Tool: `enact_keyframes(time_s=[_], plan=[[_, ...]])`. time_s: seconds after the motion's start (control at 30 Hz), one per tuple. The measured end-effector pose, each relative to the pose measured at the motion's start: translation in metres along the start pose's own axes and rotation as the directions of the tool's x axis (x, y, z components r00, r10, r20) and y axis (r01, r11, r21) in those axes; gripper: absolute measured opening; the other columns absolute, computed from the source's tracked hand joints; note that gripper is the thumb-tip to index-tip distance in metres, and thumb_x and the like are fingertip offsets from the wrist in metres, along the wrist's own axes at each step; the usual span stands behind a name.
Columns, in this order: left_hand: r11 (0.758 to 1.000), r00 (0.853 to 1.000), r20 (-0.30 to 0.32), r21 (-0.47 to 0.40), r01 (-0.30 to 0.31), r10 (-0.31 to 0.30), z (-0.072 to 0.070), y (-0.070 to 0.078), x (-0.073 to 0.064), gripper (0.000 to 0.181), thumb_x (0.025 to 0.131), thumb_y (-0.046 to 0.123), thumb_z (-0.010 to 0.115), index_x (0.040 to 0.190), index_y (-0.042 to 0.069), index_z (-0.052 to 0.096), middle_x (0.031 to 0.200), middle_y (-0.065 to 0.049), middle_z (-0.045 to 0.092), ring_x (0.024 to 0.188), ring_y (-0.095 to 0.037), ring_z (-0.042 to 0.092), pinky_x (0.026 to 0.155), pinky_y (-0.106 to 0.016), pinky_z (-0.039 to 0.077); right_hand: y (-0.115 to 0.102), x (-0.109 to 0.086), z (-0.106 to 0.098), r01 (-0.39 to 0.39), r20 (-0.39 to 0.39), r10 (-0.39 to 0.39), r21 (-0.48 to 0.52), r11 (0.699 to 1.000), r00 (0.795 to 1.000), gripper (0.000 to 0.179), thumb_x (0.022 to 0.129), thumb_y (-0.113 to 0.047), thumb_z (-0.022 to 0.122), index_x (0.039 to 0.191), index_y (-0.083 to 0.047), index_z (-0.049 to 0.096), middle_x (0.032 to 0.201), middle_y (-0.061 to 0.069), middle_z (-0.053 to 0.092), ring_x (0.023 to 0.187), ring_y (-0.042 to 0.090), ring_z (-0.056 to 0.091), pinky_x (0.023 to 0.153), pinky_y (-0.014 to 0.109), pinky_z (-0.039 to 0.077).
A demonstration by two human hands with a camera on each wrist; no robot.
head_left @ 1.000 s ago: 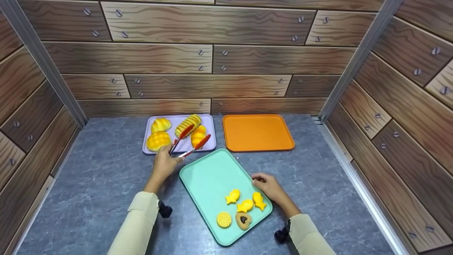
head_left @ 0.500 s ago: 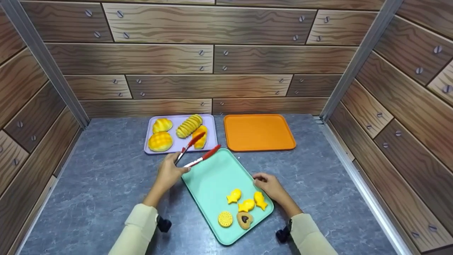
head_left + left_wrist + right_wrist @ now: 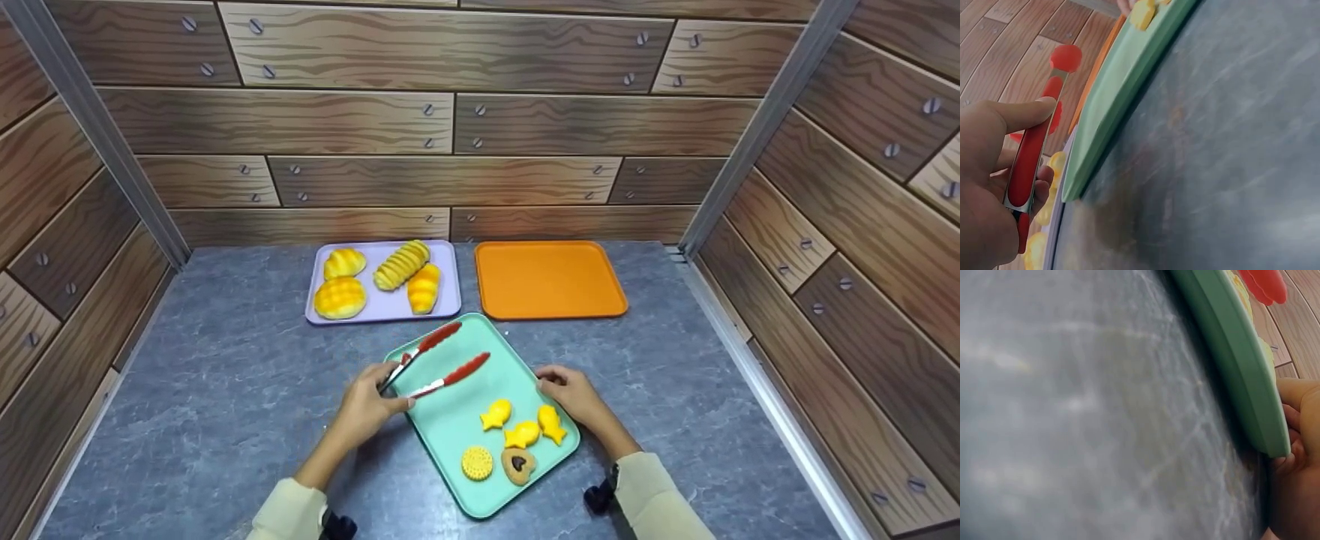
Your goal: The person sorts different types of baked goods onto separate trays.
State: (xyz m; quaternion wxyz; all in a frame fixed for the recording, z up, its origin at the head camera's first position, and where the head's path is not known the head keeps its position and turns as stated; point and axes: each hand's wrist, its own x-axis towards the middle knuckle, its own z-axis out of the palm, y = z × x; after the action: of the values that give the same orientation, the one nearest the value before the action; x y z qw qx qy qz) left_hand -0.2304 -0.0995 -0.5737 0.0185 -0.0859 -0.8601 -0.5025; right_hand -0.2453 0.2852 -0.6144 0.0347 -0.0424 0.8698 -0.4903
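Observation:
My left hand (image 3: 367,405) grips a pair of tongs (image 3: 1030,157) with red tips and red handle inlays, thumb pressed along one arm. The tongs' tips are spread and empty, over the upper left part of the mint green tray (image 3: 480,499). At the tray's right edge, my right hand (image 3: 576,401) holds the rim with curled fingers. Toward the tray's near end lie three yellow fish-shaped pieces (image 3: 522,434), a round yellow biscuit (image 3: 477,463) and a heart-shaped cookie (image 3: 517,466) with a dark centre. In the right wrist view, the tray's side partly hides the fingers.
Behind the green tray stands a lilac tray (image 3: 375,316) with several toy breads, among them a long ridged loaf (image 3: 402,265) and a round bun (image 3: 340,298). Right of it lies a bare orange tray (image 3: 551,281). Wood-patterned walls (image 3: 450,124) enclose the grey surface (image 3: 225,375).
My left hand has drawn the tongs toward me and to the right, from over the lilac tray to over the green tray. My right hand has stayed at the rim.

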Motion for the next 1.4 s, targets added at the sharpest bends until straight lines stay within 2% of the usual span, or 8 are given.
enact_keyframes(time_s=[0.17, 0.3, 0.63, 0.9, 1.17, 1.4], plan=[[1.000, 0.999, 0.028, -0.003, -0.018, 0.018, 0.004, 0.001, -0.019, 0.065, 0.072, 0.015, 0.088, 0.132, 0.006, 0.065, 0.129, -0.012, 0.064, 0.124, -0.031, 0.058, 0.108, -0.050, 0.043, 0.001, 0.001, 0.000, 0.007, 0.003, -0.007, 0.012, 1.000, 1.000, 0.024, 0.097, -0.019, 0.066, 0.118, -0.010, 0.072, 0.101, 0.005, 0.068, 0.085, 0.017, 0.057, 0.078, 0.028, 0.047], [0.999, 0.997, 0.075, -0.004, -0.037, 0.037, 0.005, 0.002, -0.031, 0.067, 0.072, 0.015, 0.088, 0.133, 0.005, 0.064, 0.131, -0.012, 0.063, 0.126, -0.032, 0.057, 0.108, -0.052, 0.043, 0.001, 0.001, 0.000, 0.005, 0.004, -0.005, 0.015, 1.000, 1.000, 0.024, 0.097, -0.019, 0.066, 0.119, -0.009, 0.072, 0.102, 0.006, 0.068, 0.086, 0.016, 0.057, 0.078, 0.028, 0.047], [0.995, 0.982, 0.178, 0.062, -0.079, 0.067, 0.009, -0.001, -0.052, 0.068, 0.070, 0.021, 0.090, 0.131, 0.005, 0.065, 0.130, -0.012, 0.064, 0.124, -0.033, 0.058, 0.105, -0.053, 0.045, -0.003, 0.001, 0.001, -0.019, -0.014, 0.019, -0.006, 1.000, 1.000, 0.024, 0.096, -0.018, 0.066, 0.118, -0.012, 0.073, 0.100, 0.004, 0.068, 0.085, 0.016, 0.057, 0.078, 0.029, 0.047], [0.996, 0.969, 0.244, 0.061, -0.064, 0.047, 0.013, -0.003, -0.053, 0.066, 0.071, 0.022, 0.090, 0.131, 0.009, 0.066, 0.127, -0.007, 0.065, 0.122, -0.029, 0.059, 0.105, -0.052, 0.045, -0.001, 0.001, 0.002, -0.012, -0.021, 0.012, -0.002, 1.000, 1.000, 0.022, 0.096, -0.017, 0.066, 0.117, -0.010, 0.073, 0.099, 0.005, 0.068, 0.084, 0.016, 0.057, 0.077, 0.029, 0.047], [0.993, 0.972, 0.226, 0.087, -0.085, 0.063, 0.013, -0.004, -0.048, 0.065, 0.073, 0.022, 0.089, 0.131, 0.007, 0.066, 0.129, -0.012, 0.065, 0.123, -0.033, 0.059, 0.105, -0.053, 0.045, 0.000, 0.002, 0.003, -0.046, -0.009, 0.046, 0.015, 0.999, 0.999, 0.025, 0.096, -0.020, 0.066, 0.119, -0.012, 0.073, 0.104, 0.005, 0.068, 0.089, 0.017, 0.057, 0.082, 0.032, 0.047], [0.991, 0.973, 0.219, 0.100, -0.091, 0.067, 0.011, -0.001, -0.039, 0.063, 0.074, 0.021, 0.089, 0.132, 0.008, 0.065, 0.130, -0.011, 0.064, 0.123, -0.030, 0.059, 0.103, -0.052, 0.047, -0.004, -0.001, 0.002, -0.044, -0.024, 0.045, 0.019, 0.999, 0.999, 0.024, 0.096, -0.019, 0.067, 0.118, -0.011, 0.073, 0.103, 0.006, 0.069, 0.088, 0.016, 0.057, 0.082, 0.032, 0.046]])
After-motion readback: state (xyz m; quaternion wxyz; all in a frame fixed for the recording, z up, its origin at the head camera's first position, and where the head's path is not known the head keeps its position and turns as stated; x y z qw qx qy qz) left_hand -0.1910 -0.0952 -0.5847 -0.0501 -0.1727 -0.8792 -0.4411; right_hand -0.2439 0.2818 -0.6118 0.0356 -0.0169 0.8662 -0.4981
